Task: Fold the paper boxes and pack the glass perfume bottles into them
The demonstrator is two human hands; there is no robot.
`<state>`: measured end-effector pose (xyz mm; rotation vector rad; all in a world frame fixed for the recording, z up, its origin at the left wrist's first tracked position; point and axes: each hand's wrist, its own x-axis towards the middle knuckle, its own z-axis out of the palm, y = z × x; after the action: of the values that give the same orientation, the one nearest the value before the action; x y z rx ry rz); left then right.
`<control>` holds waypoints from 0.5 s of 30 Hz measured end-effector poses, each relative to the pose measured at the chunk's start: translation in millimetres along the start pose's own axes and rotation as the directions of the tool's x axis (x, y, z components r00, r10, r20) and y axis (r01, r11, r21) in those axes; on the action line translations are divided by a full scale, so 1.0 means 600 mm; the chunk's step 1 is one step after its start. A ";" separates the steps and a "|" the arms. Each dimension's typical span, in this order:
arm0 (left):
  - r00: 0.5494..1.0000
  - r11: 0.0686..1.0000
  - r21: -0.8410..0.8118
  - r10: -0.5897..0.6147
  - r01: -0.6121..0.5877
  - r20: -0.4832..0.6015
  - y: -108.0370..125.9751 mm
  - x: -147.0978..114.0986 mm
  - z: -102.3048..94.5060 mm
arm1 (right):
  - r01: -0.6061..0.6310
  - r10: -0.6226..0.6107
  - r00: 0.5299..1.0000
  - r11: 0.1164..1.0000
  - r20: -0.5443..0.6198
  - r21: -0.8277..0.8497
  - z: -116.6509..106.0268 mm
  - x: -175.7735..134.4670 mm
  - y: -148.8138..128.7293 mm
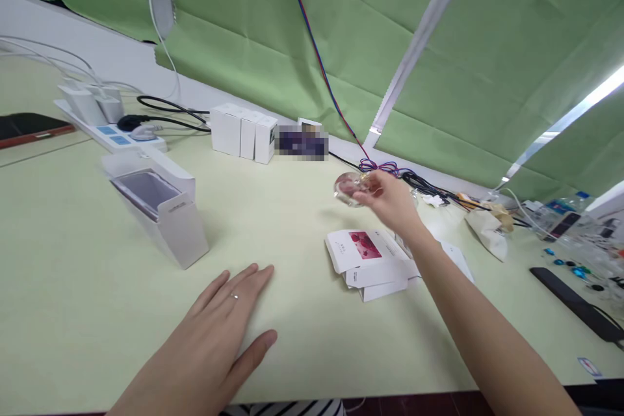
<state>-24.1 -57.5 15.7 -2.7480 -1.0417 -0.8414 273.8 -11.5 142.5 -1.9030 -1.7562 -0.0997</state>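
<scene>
My right hand [385, 196] is closed round a clear, round, shiny piece [348, 188] with a reddish-brown tint, held above the table; its exact kind I cannot make out. Below that hand lie flattened white cartons [373, 257] with a red picture on the top one. My left hand [227, 312] rests flat on the table, fingers stretched and thumb apart, a ring on one finger. Beyond it stands an opened white box [182, 231] with its flaps up and a pale lavender lining or insert inside.
Closed white boxes [242, 132] stand at the back by the wall. A power strip [110, 130] with plugs sits at the back left. Coiled cables [426, 183], crumpled paper [487, 232], plastic bottles and a black bar [575, 302] lie to the right.
</scene>
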 end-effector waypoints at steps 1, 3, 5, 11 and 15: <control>0.999 0.999 -0.001 -0.039 0.039 -0.009 0.000 -0.003 0.002 | 0.033 -0.034 0.999 0.999 0.040 0.033 -0.001 -0.024 -0.023; 0.994 0.994 0.001 -0.109 0.109 -0.028 0.001 -0.009 0.003 | 0.092 -0.104 0.986 0.991 0.134 0.097 0.003 -0.072 -0.066; 0.987 0.988 -0.021 -0.155 0.155 -0.030 0.006 -0.011 -0.002 | 0.138 -0.188 0.948 0.970 0.258 0.201 0.012 -0.115 -0.098; 0.968 0.930 -0.283 -0.251 0.236 -0.019 0.023 0.008 -0.005 | 0.090 -0.257 0.863 0.926 0.436 0.368 0.029 -0.169 -0.122; 0.950 0.872 -0.388 -0.309 0.298 0.034 0.027 0.016 0.005 | 0.186 -0.319 0.850 0.926 0.419 0.328 0.005 -0.133 -0.092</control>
<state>-6.5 -63.6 20.1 -2.9097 -1.4732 -1.2543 209.3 -82.2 125.7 -1.5617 -2.1980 0.5278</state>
